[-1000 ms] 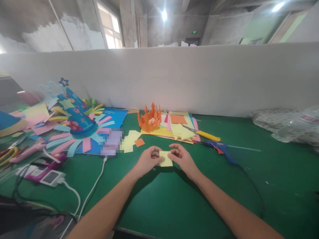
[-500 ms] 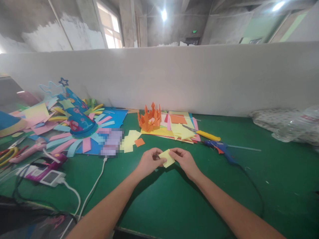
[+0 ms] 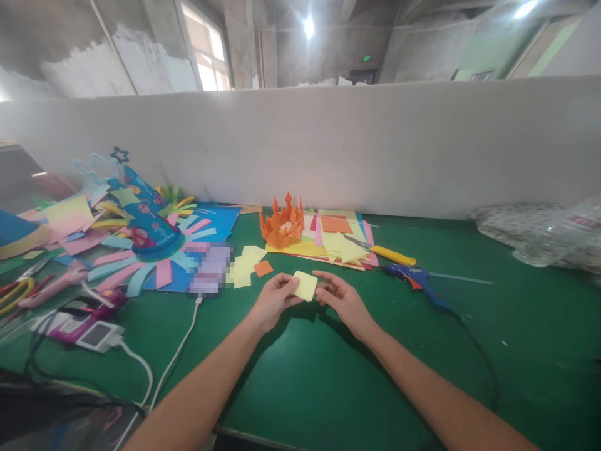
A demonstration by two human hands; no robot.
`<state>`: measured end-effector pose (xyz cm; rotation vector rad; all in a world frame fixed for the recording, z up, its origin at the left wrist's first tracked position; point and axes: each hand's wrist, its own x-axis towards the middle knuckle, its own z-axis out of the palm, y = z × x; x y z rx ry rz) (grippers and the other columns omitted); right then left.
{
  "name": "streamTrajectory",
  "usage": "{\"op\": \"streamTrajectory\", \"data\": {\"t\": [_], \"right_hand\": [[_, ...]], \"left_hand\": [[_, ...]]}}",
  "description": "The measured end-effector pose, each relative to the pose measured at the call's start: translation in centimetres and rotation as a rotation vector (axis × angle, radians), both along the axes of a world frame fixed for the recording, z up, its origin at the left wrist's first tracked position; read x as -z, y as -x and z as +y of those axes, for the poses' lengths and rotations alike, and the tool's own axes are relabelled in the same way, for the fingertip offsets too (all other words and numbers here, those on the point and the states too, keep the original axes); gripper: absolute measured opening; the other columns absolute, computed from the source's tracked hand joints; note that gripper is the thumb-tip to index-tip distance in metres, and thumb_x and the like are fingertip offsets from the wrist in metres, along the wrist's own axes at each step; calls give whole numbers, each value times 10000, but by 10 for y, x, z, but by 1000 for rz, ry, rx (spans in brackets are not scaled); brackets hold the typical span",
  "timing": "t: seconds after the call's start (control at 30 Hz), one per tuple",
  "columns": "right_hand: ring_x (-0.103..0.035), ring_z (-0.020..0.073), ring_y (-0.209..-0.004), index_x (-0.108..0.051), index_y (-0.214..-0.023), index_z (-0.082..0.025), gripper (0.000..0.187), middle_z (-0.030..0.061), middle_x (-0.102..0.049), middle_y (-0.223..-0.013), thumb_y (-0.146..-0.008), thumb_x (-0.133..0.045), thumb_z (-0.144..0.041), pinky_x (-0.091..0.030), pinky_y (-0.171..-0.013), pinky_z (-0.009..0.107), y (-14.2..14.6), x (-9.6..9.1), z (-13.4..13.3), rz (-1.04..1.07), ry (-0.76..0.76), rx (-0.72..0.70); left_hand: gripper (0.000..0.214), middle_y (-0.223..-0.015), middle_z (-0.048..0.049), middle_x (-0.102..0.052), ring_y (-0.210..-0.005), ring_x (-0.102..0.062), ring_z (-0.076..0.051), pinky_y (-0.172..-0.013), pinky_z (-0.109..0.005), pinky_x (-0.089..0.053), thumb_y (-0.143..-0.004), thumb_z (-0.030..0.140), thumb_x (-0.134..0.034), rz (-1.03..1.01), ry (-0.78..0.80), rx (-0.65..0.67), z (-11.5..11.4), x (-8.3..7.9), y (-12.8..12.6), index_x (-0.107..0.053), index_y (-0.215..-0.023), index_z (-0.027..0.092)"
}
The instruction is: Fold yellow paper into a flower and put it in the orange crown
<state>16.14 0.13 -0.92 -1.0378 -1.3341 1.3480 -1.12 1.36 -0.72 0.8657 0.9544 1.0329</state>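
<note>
- Paper (image 3: 306, 286), yellow and square, is pinched in the left hand (image 3: 273, 302), between thumb and fingers, above the green desk (image 3: 300, 382).
- The right hand (image 3: 345, 303) is held just beside it, fingers parted.
- An orange paper crown (image 3: 282, 227) is placed beyond the hands.

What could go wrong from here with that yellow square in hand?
1. The yellow paper square seems held by the left hand alone, with the right hand open beside it, so a loose grip could let it slip.
2. The glue gun has its dark cable running near the right forearm; an outward swing might snag it.
3. The yellow-handled cutter has its metal end over yellow paper pieces; reaching there could risk a nick.
</note>
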Motion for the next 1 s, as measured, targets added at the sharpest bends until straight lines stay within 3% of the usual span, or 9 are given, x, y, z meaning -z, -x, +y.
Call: {"op": "streamTrajectory", "data": {"t": [0.2, 0.4, 0.6, 0.8, 1.0], "right_hand": [[-523, 124, -648, -590, -1026, -204, 340, 5, -583, -762, -756, -630, -406, -451, -638, 266, 3, -4, -4, 48, -28, -17], [-523, 133, -639, -595, -837, -193, 220, 13, -601, -764, -740, -626, -388, -444, -583, 249, 3, -4, -3, -24, -42, 115], [-532, 148, -602, -651, -821, -182, 261, 27, -633, -710, -700, -660, -413, -461, -572, 276, 1, -2, -2, 16, 8, 179], [-560, 159, -637, -673, -860, -161, 328, 47, -643, -725, -747, -590, -457, -473, -608, 288, -2, -1, 1, 61, 24, 113], [-533, 136, -595, -649, -857, -168, 356, 14, -617, -690, -715, -635, -494, -453, -573, 263, -1, 1, 1, -65, 34, 111]], "left_hand": [[249, -799, -25, -631, -722, -625, -85, -723, -208, -533, -735, 341, -689, -81, 53, 58, -1, 1, -1, -548, -768, 138], [296, -794, -51, -641, -741, -638, -131, -703, -252, -543, -676, 360, -734, -19, 33, 130, -4, 3, -5, -575, -739, 118], [327, -725, -26, -629, -623, -600, -87, -623, -217, -522, -637, 388, -749, 64, -23, 107, -2, 4, -4, -570, -684, 118], [334, -707, -5, -613, -629, -591, -84, -646, -226, -526, -634, 408, -739, 120, -69, 55, -1, 3, -3, -563, -692, 130], [337, -701, 13, -587, -634, -580, -93, -631, -244, -536, -623, 417, -737, 166, -149, 45, -3, 5, -7, -560, -704, 141]]}}
